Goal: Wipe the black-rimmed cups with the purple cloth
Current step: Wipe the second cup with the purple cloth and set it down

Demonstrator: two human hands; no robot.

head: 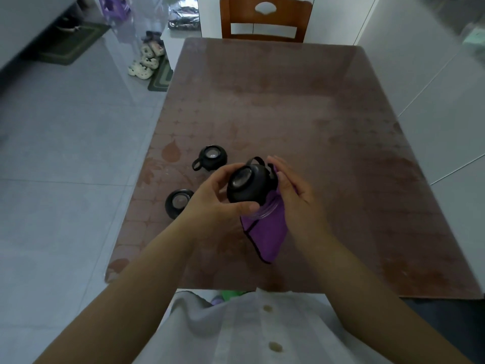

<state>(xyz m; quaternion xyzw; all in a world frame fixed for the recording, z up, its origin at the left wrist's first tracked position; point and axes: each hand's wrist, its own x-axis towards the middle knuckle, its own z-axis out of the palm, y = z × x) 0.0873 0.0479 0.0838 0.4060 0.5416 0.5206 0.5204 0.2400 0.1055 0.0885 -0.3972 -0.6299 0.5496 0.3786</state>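
Observation:
My left hand (214, 199) grips a black-rimmed glass cup (249, 186) above the table, its base tilted toward me and its handle at the top. Against the cup's right side my right hand (294, 191) presses the purple cloth (267, 232), which hangs down below the cup with a dark stitched edge. Two more black cups rest on the table: one with a handle (211, 157) farther back, another (178, 203) to the left, partly hidden by my left wrist.
The brown patterned table (328, 127) stretches ahead and to the right. A wooden chair (265, 19) stands at its far end. Grey tiled floor lies to the left, with shoes (147, 59) and mats farther back.

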